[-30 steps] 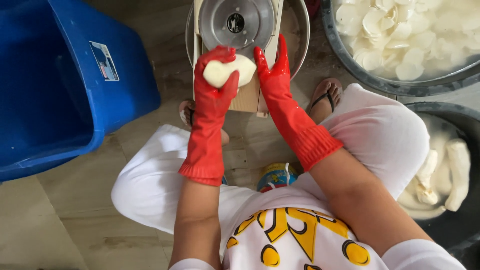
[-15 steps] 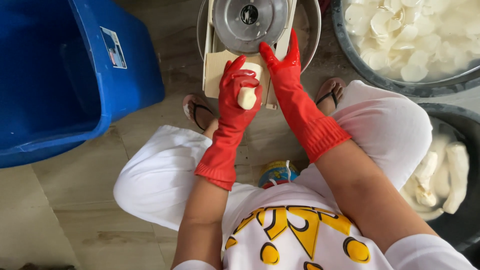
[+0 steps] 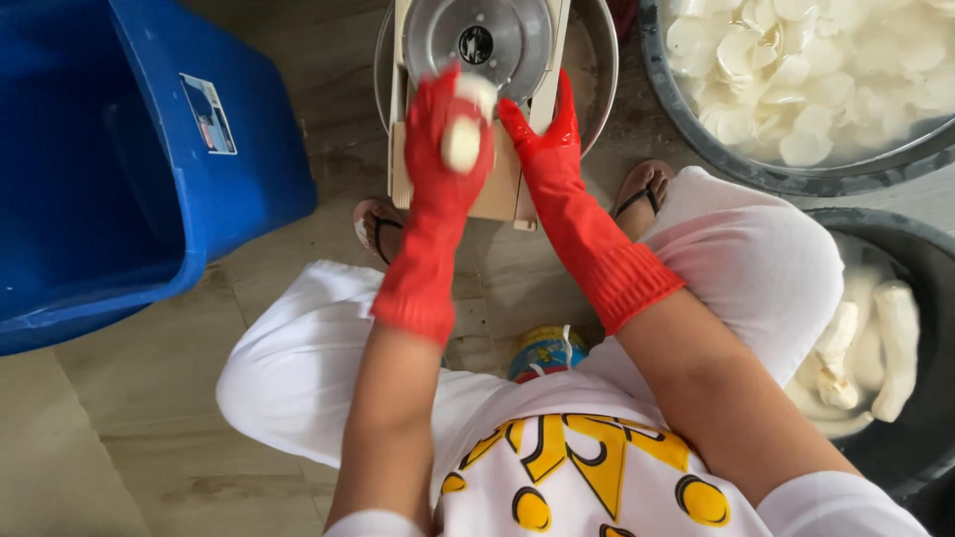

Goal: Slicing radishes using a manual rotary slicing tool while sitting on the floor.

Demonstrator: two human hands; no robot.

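Observation:
Both my hands wear long red rubber gloves. My left hand [image 3: 443, 149] grips a pale peeled root piece [image 3: 464, 139] and presses it toward the round steel blade [image 3: 482, 40] of a slicer on a wooden board [image 3: 502, 189]. My right hand [image 3: 542, 134] rests flat on the slicer's right side, fingers pointing up along the frame. The slicer stands over a metal bowl [image 3: 597, 60] between my sandalled feet.
A big blue plastic bin [image 3: 129, 159] stands at the left. A grey basin [image 3: 796, 89] of white slices in water sits top right. A dark tub [image 3: 895, 328] with whole peeled roots is at the right. A small colourful can [image 3: 542, 348] lies near my knees.
My left hand pulled the root piece back down the board, then pushed it up again toward the blade. The piece looks smaller. My right hand stayed on the slicer's side.

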